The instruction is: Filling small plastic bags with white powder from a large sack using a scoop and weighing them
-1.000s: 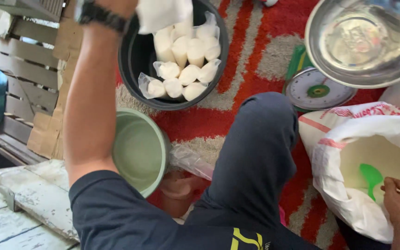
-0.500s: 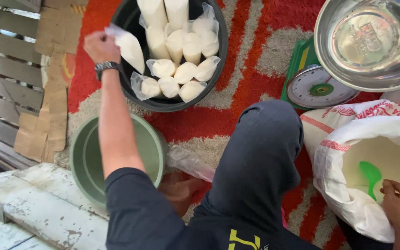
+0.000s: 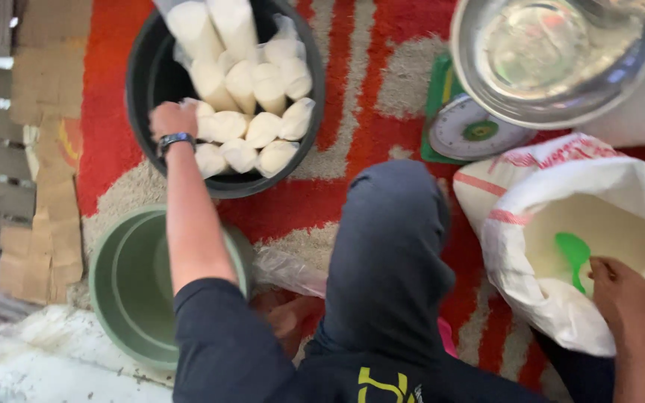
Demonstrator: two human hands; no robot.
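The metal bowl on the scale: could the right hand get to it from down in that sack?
Probably yes. The right hand grips the green scoop inside the white sack; the metal bowl sits just beyond, on the scale. Only the sack's rim lies between them.

Round black plastic tub (image 3: 151, 82) sits far left on red patterned rug (image 3: 352, 112), white filled plastic bags (image 3: 251, 130) stacked inside. Left hand (image 3: 173, 119) in tub at its left wall, against bags. Green plastic bucket (image 3: 132, 287) near side of tub, under forearm. Steel bowl (image 3: 554, 60) far right, atop green dial scale (image 3: 475, 130). White woven sack (image 3: 561, 224) right, green scoop (image 3: 575, 254) inside; right hand (image 3: 621, 295) on scoop handle.
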